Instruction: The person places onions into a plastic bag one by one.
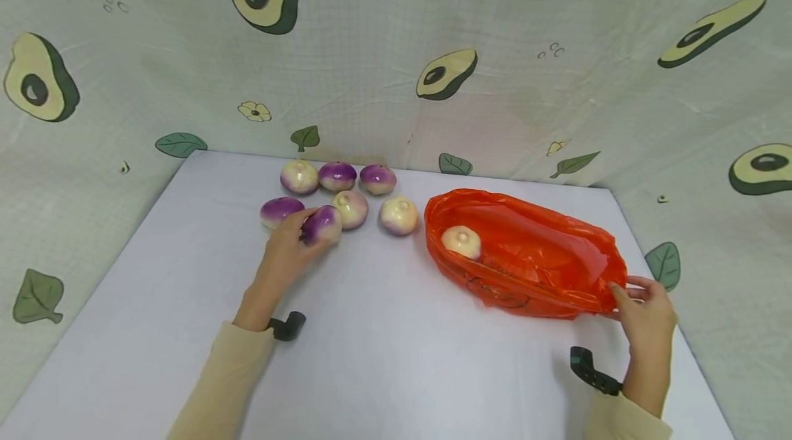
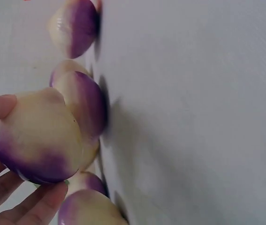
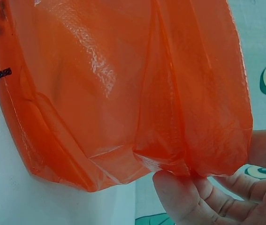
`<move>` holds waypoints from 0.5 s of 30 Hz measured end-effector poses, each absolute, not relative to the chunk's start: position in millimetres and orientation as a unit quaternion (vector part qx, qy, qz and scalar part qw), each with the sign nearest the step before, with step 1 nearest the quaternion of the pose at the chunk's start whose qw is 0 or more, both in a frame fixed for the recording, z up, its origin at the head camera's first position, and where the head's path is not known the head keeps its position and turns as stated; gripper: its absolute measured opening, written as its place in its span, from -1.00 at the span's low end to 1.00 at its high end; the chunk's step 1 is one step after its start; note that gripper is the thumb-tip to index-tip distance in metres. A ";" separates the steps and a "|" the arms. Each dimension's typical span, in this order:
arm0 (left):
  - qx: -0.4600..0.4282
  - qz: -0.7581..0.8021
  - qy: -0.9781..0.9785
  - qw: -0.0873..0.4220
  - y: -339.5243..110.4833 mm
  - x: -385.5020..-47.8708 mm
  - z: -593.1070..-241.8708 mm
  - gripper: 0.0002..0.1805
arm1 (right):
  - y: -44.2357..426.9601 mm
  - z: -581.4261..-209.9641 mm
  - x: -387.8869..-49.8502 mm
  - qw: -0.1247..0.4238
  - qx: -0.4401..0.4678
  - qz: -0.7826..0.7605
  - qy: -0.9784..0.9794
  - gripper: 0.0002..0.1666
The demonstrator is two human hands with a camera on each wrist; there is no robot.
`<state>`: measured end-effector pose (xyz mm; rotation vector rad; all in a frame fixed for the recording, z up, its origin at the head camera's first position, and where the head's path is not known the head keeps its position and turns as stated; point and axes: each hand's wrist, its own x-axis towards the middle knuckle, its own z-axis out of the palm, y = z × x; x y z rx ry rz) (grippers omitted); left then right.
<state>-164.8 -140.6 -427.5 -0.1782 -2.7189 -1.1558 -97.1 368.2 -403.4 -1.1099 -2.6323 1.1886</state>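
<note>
The left hand grips a purple and white turnip by its sides, in front of the group of turnips; in the left wrist view this turnip is between the thumb and fingers, which look raised off the table. The right hand pinches the right end of the rim of an orange plastic bag, also large in the right wrist view, where the thumb and fingers of the hand hold the edge of the bag. Inside the bag's left end lies one pale turnip.
Several other turnips lie on the white table: three along the back, one left of the left hand, one behind the held one, and one beside the bag. A cloth printed with avocados hangs behind the table.
</note>
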 end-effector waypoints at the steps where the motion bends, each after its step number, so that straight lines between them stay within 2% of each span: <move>1: -0.066 -0.392 -0.913 0.095 -138.3 -164.6 -425.5 -0.39 | 368.1 -403.4 -97.1 0.024 -0.359 0.384 -0.850 -0.24; 15: -0.147 -0.427 -0.881 0.140 -98.3 -169.4 -400.7 -0.37 | 369.4 -405.0 -97.5 0.024 -0.357 0.382 -0.852 -0.23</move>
